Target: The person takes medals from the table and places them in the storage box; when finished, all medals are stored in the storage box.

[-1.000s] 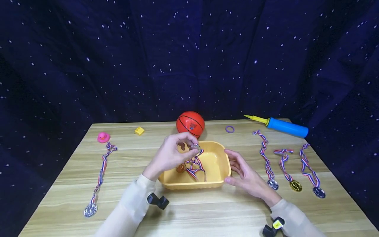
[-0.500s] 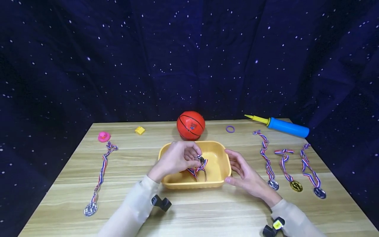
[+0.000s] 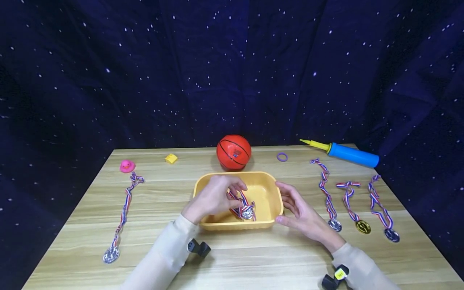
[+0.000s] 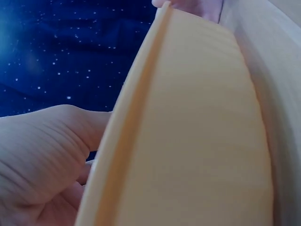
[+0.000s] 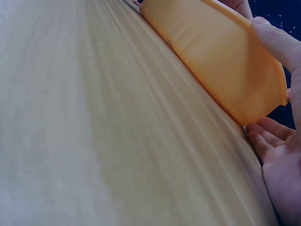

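Note:
Inside the yellow tray (image 3: 262, 197), a silver medal (image 3: 248, 212) lies over red, white and blue ribbons. My left hand (image 3: 214, 197) hovers over the tray's left half, thumb and fingertips apart beside the ribbons; it hides part of what lies beneath. In the left wrist view, the tray wall (image 4: 197, 117) covers the fingers of that hand (image 4: 47, 160). My right hand (image 3: 302, 215) holds the tray's right end, thumb at the front corner and fingers along the side. The right wrist view shows this hand (image 5: 282, 160) with its thumb on the tray's rim (image 5: 235, 16).
A red ball (image 3: 233, 152) stands behind the tray. A ribboned medal (image 3: 111, 254), pink duck (image 3: 127, 166) and yellow block (image 3: 171, 158) are left. On the right lie a purple ring (image 3: 282, 157), blue pump (image 3: 353, 155) and three medals, one gold (image 3: 363, 226).
My left hand has lowered the silver medal into the tray and let go of it. The medal now lies on the ribbons. My right hand has stayed at the tray's right end.

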The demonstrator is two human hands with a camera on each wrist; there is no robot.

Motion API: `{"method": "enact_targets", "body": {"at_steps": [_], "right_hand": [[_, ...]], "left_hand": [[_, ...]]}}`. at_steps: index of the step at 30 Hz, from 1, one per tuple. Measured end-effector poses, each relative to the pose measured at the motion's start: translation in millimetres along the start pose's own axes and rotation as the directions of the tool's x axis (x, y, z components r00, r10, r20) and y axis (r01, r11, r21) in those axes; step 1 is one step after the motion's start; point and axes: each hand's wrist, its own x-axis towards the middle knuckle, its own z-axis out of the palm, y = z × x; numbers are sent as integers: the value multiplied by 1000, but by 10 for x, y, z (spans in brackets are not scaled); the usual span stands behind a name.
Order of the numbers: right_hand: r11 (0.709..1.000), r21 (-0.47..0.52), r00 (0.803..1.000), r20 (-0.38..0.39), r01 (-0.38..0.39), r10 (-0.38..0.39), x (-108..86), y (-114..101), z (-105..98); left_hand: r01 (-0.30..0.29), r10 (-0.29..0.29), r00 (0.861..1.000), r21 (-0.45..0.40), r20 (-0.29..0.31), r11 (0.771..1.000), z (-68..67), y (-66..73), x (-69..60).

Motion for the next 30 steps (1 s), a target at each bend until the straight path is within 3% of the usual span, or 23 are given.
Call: {"method": "enact_targets", "body": {"at_steps": [9, 17, 24, 30], "right_hand": [[1000, -6, 1000, -13, -14, 14, -2, 2, -9], [1000, -7, 1000, -6, -6, 6, -4, 28, -1], [1000, -10, 1000, -8, -5, 5, -4, 18, -2], [1000, -18, 1000, -10, -4, 4, -1, 22, -22]], "left_hand": [[-57, 59, 997, 28, -57, 998, -92, 29, -9], [-68, 56, 990, -92, -127, 993, -218, 27, -66], [-109, 94, 976, -69, -198, 992, -401, -31, -184], [-106, 94, 962, -35, -255, 994, -624, -117, -416]]}}
